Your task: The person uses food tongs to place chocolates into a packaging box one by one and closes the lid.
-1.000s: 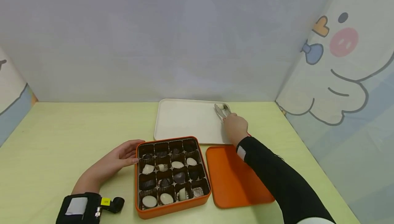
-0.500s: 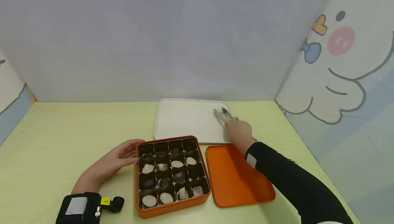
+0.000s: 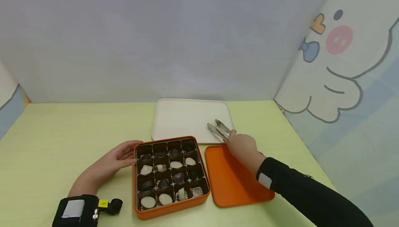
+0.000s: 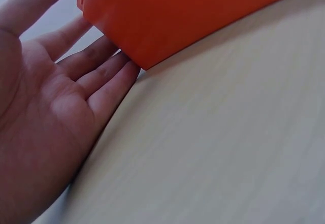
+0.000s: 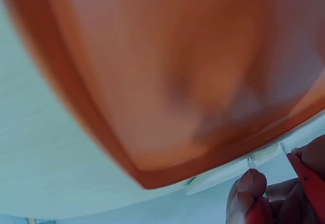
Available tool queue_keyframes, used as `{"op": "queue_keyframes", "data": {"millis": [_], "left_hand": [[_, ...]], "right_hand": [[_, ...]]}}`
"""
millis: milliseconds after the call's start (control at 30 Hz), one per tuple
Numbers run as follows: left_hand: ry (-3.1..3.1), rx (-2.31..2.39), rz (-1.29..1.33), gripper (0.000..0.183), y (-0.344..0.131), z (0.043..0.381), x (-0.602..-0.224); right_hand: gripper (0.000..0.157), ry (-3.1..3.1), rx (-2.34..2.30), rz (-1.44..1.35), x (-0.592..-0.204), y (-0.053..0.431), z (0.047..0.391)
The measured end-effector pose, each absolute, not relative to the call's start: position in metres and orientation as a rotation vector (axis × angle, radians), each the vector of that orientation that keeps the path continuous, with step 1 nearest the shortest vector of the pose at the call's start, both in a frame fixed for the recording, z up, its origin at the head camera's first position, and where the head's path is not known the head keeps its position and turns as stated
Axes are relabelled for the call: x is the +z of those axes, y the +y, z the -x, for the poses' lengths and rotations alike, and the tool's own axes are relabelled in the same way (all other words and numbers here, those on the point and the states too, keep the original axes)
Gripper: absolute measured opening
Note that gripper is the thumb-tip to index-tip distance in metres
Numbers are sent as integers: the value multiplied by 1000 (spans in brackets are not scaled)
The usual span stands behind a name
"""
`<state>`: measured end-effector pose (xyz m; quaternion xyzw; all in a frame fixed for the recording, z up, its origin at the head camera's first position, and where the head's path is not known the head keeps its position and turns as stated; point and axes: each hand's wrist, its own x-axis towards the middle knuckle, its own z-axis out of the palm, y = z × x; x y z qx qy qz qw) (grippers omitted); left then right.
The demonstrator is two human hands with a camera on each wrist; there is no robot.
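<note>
My left hand (image 3: 109, 163) rests against the back left corner of an orange box (image 3: 176, 207), thumb on its near left side, fingers straight in the left wrist view. Inside the box is a dark divided insert holding white and dark chocolates (image 3: 178, 177). My right hand (image 3: 244, 147) grips metal tongs (image 3: 222, 127) with red handles (image 5: 307, 181). The tongs' tips overlap the right part of a white tray (image 3: 177, 119) in the head view, slightly apart, with a small pale piece (image 3: 214, 124) between them.
A flat orange tray (image 3: 232, 185) with a raised rim lies right of the box, under my right wrist. The pale table (image 3: 78, 126) meets a grey wall (image 3: 140, 46) behind the white tray. A cartoon-printed sheet (image 3: 352, 92) closes off the right side.
My right hand has drawn the tongs back toward me from the white tray's far right part to its near right edge. My left hand stays at the box.
</note>
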<state>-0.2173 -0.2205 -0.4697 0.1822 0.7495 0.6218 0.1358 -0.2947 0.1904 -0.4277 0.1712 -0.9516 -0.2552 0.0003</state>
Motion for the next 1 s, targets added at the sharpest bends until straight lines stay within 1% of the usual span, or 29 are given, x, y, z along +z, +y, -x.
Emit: {"op": "queue_keyframes", "data": {"millis": [233, 400, 533, 767, 1000], "left_hand": [[2165, 1818, -546, 52, -221, 219, -473], [2138, 1843, -546, 53, -220, 220, -476], [2138, 1839, -556, 52, -221, 222, -478], [2150, 1823, -532, 52, -221, 221, -477], [2143, 1828, -551, 51, -221, 222, -479]], "right_hand": [[40, -2988, -488, -619, -430, 199, 280], [36, -2911, -335, -729, -432, 211, 269], [38, -2792, -226, -862, -427, 218, 260], [49, -2573, -178, -1181, -414, 228, 248], [49, -2255, -186, -1514, -408, 237, 243]]}}
